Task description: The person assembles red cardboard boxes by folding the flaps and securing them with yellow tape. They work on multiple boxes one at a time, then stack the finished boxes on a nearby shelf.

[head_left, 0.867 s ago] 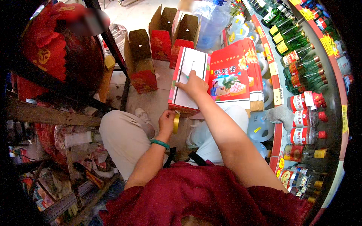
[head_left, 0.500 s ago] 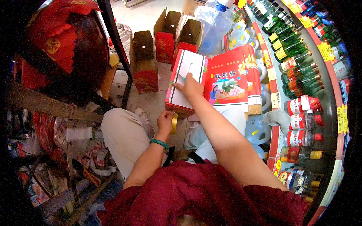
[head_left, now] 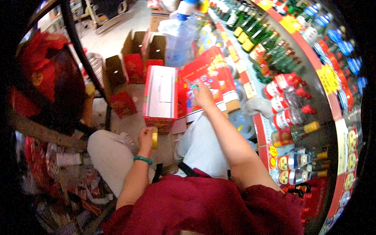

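My left hand (head_left: 145, 138) is closed around a roll of yellow tape (head_left: 154, 138), held low in front of the near side of a red carton (head_left: 160, 122). The carton's white top (head_left: 161, 86) faces up and has a slot-like line in it. My right hand (head_left: 203, 95) is closed on a small tool with a teal part (head_left: 192, 85), too blurred to name exactly. That hand hovers over, or rests on, a stack of flat red printed cartons (head_left: 213, 64) beside the box; contact cannot be made out.
Several open red cardboard boxes (head_left: 123, 103) stand on the floor ahead. Shelves of bottles (head_left: 290, 117) run along the right, with large clear jugs (head_left: 241, 121) at their foot. A grey cloth-like object (head_left: 256, 107) lies on the shelf edge. A dark metal frame (head_left: 84, 58) stands at left.
My right hand has left the carton's white top and moved right, over the flat cartons. My left hand still holds the tape roll. The whole view has shifted to the right.
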Demonstrator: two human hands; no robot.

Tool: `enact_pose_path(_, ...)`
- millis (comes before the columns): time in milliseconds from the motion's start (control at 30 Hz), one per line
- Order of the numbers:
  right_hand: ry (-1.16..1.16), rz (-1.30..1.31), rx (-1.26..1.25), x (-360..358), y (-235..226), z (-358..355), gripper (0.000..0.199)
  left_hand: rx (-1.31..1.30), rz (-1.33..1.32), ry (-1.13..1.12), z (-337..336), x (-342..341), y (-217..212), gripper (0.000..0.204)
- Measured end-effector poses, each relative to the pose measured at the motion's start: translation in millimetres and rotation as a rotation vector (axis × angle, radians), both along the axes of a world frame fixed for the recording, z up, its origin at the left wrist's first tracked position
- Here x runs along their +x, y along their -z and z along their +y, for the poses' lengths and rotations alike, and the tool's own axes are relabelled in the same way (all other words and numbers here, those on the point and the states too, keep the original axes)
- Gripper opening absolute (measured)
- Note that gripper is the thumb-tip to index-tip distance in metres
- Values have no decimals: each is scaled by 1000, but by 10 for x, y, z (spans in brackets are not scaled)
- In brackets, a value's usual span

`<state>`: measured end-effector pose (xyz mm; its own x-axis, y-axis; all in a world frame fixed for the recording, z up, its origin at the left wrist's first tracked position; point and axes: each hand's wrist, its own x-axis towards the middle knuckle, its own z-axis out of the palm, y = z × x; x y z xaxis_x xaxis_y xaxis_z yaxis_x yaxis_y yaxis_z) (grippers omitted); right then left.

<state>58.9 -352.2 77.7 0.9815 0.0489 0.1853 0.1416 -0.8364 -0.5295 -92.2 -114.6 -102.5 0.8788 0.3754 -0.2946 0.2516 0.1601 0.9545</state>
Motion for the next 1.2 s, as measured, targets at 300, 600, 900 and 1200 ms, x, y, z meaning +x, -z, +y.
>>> enact_pose_path(300,391,-436,-203,396,-484,-2296,34,118,50,132,-4,-84,-365,18)
enact_pose_path(600,293,-364,-686,157,-952,-1772,21,85,-11,262,-88,-231,-816,16)
enact_pose_path(900,-641,188,-108,-999,25,533,35,-105,-174,373,-134,-193,-821,15)
enact_pose_path(1200,-574,238,-68,-1062,201,745,19,42,-212,446,-90,-230,-829,14)
